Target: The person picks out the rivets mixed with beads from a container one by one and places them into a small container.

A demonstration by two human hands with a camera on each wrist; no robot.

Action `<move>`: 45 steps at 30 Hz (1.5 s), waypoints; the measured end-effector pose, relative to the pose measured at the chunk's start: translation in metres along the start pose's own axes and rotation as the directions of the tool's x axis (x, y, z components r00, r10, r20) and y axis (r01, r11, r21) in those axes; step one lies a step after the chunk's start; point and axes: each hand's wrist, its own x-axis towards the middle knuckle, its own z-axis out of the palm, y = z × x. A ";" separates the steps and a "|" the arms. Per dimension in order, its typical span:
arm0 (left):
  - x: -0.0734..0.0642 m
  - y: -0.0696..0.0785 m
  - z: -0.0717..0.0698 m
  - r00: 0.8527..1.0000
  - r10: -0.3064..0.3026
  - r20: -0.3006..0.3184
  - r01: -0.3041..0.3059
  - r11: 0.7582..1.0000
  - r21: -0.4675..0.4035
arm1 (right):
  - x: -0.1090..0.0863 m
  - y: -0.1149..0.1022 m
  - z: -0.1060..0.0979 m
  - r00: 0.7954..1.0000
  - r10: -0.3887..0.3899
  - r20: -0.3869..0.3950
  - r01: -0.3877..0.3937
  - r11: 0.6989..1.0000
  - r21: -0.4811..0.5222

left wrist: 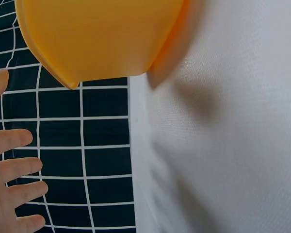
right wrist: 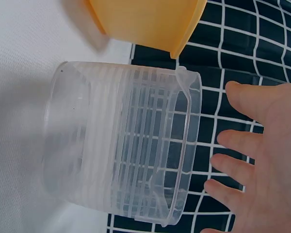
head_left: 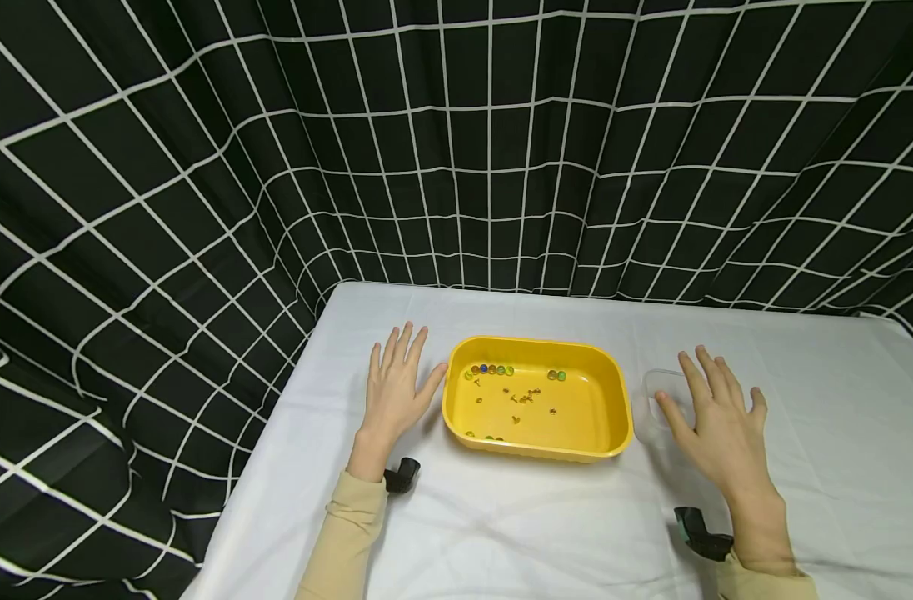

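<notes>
A yellow plastic basin [head_left: 576, 408] stands mid-table, with several coloured marbles [head_left: 492, 369] and small brass-coloured pieces like screws or pins [head_left: 526, 398] scattered over its floor. Beside its left end my left hand [head_left: 393, 393] is spread, thumb near the rim, holding nothing. My right hand [head_left: 722, 429] is spread as well, over a clear plastic container [head_left: 661, 383] right of the basin. From the right wrist, that container [right wrist: 116, 141] shows ribbed, see-through walls, and the fingers stand apart from its rim. The head view has it partly covered by the right hand.
A white cloth [head_left: 486, 525] covers the table. Behind and to the left hangs a black curtain [head_left: 464, 133] with a white grid. Black wrist-worn devices [head_left: 402, 476] sit at both wrists, below the hands.
</notes>
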 end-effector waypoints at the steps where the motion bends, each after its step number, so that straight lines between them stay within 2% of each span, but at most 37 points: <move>1: 0.000 0.000 0.000 1.000 0.006 -0.012 -0.006 1.000 -0.006 | 0.000 0.000 0.000 1.000 -0.003 -0.005 0.003 1.000 0.003; 11: 0.003 0.005 -0.001 0.987 0.065 -0.148 -0.084 0.988 -0.128 | 0.003 -0.004 0.000 0.990 -0.070 -0.122 0.081 0.993 0.087; 14: 0.003 0.008 -0.003 0.987 0.049 -0.154 -0.075 0.983 -0.170 | 0.006 -0.005 -0.002 0.985 -0.091 -0.147 0.108 0.989 0.106; 23: 0.007 0.018 -0.016 0.992 -0.005 -0.130 -0.033 0.957 -0.289 | 0.015 -0.011 -0.014 0.979 -0.133 -0.157 0.157 0.976 0.149; 28: 0.008 0.024 -0.025 0.993 -0.093 -0.073 0.058 0.924 -0.379 | 0.024 -0.021 -0.023 0.980 -0.148 -0.135 0.177 0.957 0.231; 32: 0.008 0.026 -0.028 0.990 -0.140 0.001 0.125 0.881 -0.457 | 0.034 -0.033 -0.031 0.989 -0.132 -0.061 0.144 0.937 0.319; 36: 0.007 0.026 -0.026 0.989 -0.137 0.061 0.149 0.856 -0.495 | 0.045 -0.044 -0.038 0.996 -0.093 0.013 0.082 0.923 0.375; 41: 0.006 0.027 -0.020 0.985 -0.121 0.122 0.167 0.850 -0.500 | 0.055 -0.058 -0.037 0.994 -0.089 0.065 0.058 0.926 0.373; 45: 0.007 0.030 -0.019 0.974 -0.131 0.184 0.208 0.837 -0.507 | 0.063 -0.066 -0.030 0.985 -0.104 0.141 0.043 0.925 0.377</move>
